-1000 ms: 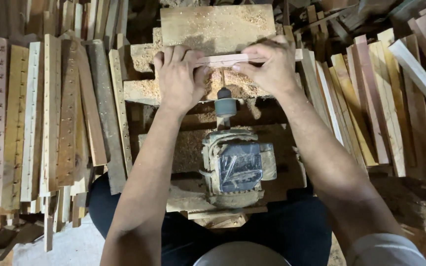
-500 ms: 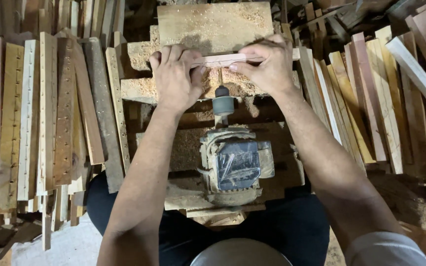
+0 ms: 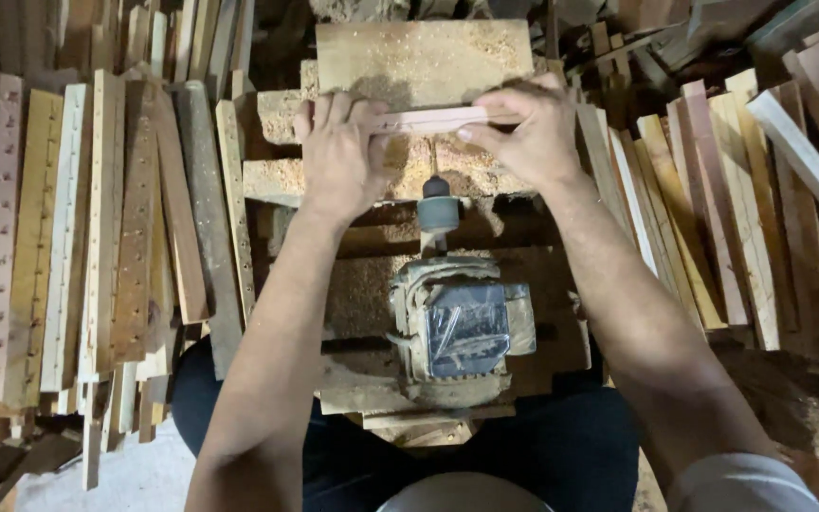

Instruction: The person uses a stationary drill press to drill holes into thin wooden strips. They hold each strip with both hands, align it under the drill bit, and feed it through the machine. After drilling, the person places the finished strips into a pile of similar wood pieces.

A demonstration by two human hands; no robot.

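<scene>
Both my hands hold a thin pale wooden strip flat across a sawdust-covered wooden block. My left hand grips the strip's left end, fingers curled over it. My right hand pinches its right end. Just below the strip sits a small drill chuck on the shaft of a dusty electric motor mounted on a wooden base. The strip's middle lies in line with the chuck.
Drilled wooden slats are stacked upright on the left. Plain wooden strips lean in a pile on the right. Sawdust covers the lower right. My dark-trousered legs sit under the motor base.
The strip and both hands have barely shifted, a little to the right along the block. The motor has not moved.
</scene>
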